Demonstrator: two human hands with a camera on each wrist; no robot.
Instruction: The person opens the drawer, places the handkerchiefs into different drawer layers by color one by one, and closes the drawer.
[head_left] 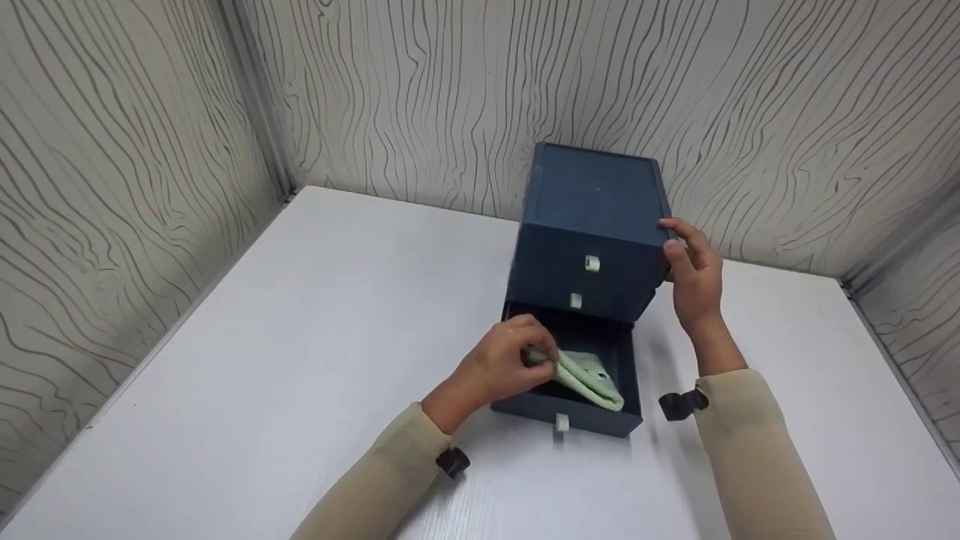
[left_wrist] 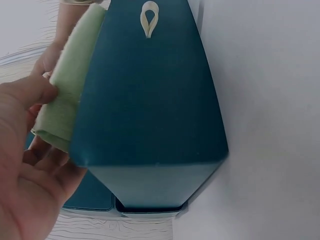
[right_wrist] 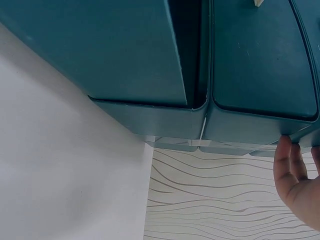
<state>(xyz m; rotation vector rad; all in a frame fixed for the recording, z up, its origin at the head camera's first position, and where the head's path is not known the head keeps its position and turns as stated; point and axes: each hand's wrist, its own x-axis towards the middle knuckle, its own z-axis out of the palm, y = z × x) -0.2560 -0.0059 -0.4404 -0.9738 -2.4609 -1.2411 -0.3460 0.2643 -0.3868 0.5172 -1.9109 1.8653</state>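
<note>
A dark blue drawer cabinet (head_left: 600, 191) stands on the table with its bottom drawer (head_left: 525, 407) pulled out. My left hand (head_left: 504, 358) is over that drawer and pinches a folded light green cloth (head_left: 592, 381) between thumb and fingers. A small dark-and-white mark shows on the cloth. In the left wrist view the cloth (left_wrist: 75, 75) stands up beside the drawer's front panel (left_wrist: 150, 100). At the cabinet's upper right front corner rests my right hand (head_left: 696, 283). Its fingers (right_wrist: 282, 160) press against the cabinet's side in the right wrist view.
Two upper drawers are closed, each with a pale loop tab (head_left: 592, 263). Another tab (head_left: 562, 422) hangs on the bottom drawer's front. The white table (head_left: 300, 337) meets wood-grain patterned walls (head_left: 405, 97) behind and at both sides. Both sleeves carry black wrist straps (head_left: 679, 406).
</note>
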